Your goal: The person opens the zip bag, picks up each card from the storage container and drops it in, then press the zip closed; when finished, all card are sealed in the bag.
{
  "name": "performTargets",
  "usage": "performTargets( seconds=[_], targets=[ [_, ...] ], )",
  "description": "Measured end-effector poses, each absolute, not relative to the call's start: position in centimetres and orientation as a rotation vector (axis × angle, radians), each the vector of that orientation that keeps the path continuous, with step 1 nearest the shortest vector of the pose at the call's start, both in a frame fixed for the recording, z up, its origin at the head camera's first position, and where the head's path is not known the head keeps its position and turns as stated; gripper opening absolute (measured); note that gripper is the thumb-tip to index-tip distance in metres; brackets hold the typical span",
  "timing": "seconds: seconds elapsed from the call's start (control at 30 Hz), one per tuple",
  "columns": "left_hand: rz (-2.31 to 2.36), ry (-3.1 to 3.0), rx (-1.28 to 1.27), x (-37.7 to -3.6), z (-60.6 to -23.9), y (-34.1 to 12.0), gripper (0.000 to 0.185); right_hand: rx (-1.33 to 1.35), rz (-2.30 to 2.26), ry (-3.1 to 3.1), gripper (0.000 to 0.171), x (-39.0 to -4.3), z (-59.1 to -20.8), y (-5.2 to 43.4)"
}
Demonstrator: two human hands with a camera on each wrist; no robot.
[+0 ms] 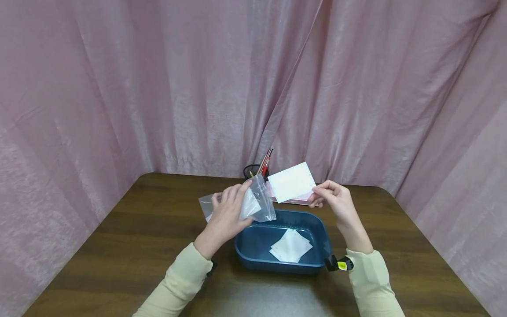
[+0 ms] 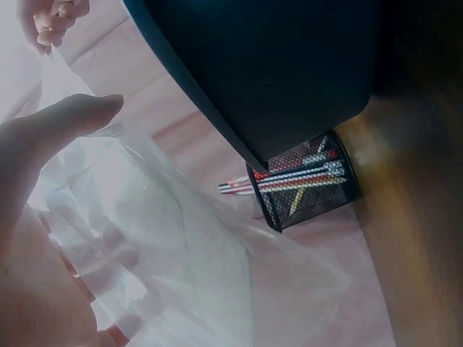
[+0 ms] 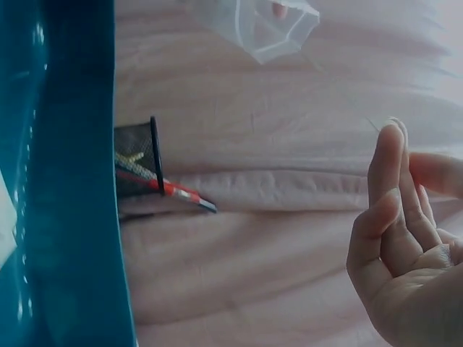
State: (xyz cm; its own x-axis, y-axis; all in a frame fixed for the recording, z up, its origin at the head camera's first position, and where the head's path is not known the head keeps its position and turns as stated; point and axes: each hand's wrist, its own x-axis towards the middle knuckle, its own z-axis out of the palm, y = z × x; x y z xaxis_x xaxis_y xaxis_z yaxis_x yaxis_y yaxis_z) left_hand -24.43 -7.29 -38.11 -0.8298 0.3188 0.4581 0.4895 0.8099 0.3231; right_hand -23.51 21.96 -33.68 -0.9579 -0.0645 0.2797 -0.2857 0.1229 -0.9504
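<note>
My left hand (image 1: 231, 207) grips a clear plastic bag (image 1: 259, 203) above the left end of a blue tray (image 1: 321, 237), fingers curled over the bag's front. In the left wrist view the bag (image 2: 188, 260) fills the lower left, with my thumb (image 2: 69, 119) against it. My right hand (image 1: 322, 192) pinches the corner of a white card (image 1: 292, 181) and holds it up beside the bag's mouth. The right wrist view shows that hand (image 3: 405, 238) with fingers drawn together; the card hardly shows there. A few white cards (image 1: 291, 246) lie in the tray.
A black mesh pen holder (image 1: 253, 171) with pencils stands behind the tray, by a pink stack (image 1: 295, 202). The brown table (image 1: 119, 246) is enclosed by pink curtains (image 1: 158, 88) on three sides.
</note>
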Motion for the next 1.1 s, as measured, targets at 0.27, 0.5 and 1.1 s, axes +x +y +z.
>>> performTargets(
  seconds=[0.27, 0.5, 1.1],
  targets=[
    [-0.628, -2.608, -0.595, -24.4, -38.2, -7.2, 0.105, 0.288, 2.005, -2.243, 0.018, -23.6, -34.1, 20.7],
    [-0.618, -2.59, -0.602, -24.3, -38.3, -7.1, 0.105, 0.287, 2.053, -2.268, 0.016, -23.6, -34.6, 19.6],
    [-0.615, -2.571, -0.65, -24.0, -38.3, -6.7, 0.108, 0.393, 2.037, -2.42, 0.027, -23.5, -36.0, 17.1]
  ],
)
